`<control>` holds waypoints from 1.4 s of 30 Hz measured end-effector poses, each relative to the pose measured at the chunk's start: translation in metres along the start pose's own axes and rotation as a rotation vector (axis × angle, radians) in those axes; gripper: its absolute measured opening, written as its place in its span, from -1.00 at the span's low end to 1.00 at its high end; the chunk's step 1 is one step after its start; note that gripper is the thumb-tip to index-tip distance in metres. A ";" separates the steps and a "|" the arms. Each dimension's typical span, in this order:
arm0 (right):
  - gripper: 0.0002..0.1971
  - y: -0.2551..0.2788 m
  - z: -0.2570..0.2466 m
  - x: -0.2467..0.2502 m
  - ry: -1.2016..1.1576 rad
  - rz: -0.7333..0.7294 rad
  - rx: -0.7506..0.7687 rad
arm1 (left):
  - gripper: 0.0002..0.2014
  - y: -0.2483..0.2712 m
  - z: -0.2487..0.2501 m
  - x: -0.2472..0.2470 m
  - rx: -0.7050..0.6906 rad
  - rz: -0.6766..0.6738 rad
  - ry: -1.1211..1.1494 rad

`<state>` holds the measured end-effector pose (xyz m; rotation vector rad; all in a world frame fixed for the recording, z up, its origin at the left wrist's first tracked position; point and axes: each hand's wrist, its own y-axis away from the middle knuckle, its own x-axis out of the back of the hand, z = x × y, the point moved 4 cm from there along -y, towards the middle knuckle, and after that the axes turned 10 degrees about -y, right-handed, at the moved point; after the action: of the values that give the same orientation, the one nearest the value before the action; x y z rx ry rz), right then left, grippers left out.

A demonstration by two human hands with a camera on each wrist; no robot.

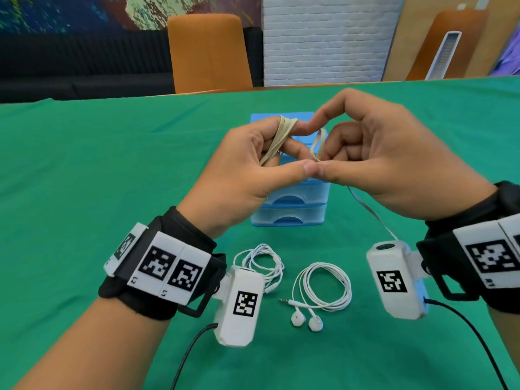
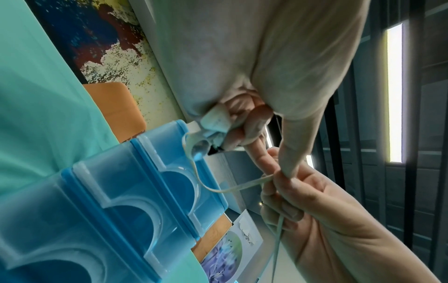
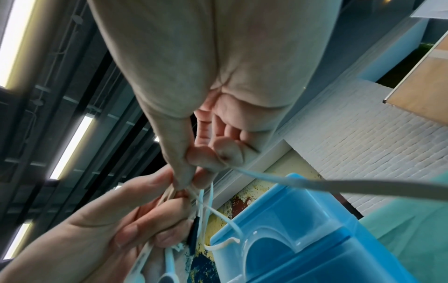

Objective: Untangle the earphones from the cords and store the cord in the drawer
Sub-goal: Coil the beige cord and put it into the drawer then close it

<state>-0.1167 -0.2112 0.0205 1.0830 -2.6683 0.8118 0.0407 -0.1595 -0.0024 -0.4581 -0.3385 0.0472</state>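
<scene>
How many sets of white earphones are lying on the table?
2: one coiled set on the green cloth between the wrists, another to its left, partly hidden by the left wrist camera.

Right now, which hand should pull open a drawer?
Probably the right hand: it pinches just one loop of cord, while the left hand holds the wound coil. Drawers look shut.

The head view is bright and evenly lit, with only soft shadows on the green cloth-covered table [image 1: 84,164]; its upper right corner smears and its edges bow. Both wrist views are tilted, strongly distorted and soft up close. Long ceiling light strips [image 2: 394,92] glare white at the right of the left wrist view and at the left of the right wrist view [image 3: 70,145].
</scene>
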 end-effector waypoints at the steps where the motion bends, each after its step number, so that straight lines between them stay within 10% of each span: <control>1: -0.57 0.000 0.000 0.000 -0.013 -0.011 -0.003 | -0.64 0.000 -0.001 0.000 0.008 -0.012 -0.001; 16: -0.81 -0.004 0.003 0.046 0.168 0.184 0.101 | -0.64 0.002 -0.001 0.031 0.054 0.215 0.078; 27: -0.69 -0.009 0.020 0.058 0.412 -0.082 -0.021 | -0.66 0.001 0.003 0.026 0.018 0.168 -0.013; 34: -0.79 -0.007 0.035 0.073 0.504 0.039 -0.127 | -0.77 0.002 0.010 0.030 0.050 0.278 0.025; 38: -0.72 -0.009 -0.001 0.059 0.228 0.208 0.043 | -0.56 -0.001 0.012 0.028 0.049 0.172 0.100; 42: -0.45 -0.015 -0.018 0.022 0.198 -0.011 0.063 | -0.61 0.001 0.016 0.018 0.013 0.104 0.131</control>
<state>-0.1232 -0.2237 0.0491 0.9739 -2.4867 0.9539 0.0530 -0.1502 0.0164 -0.4633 -0.1856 0.1202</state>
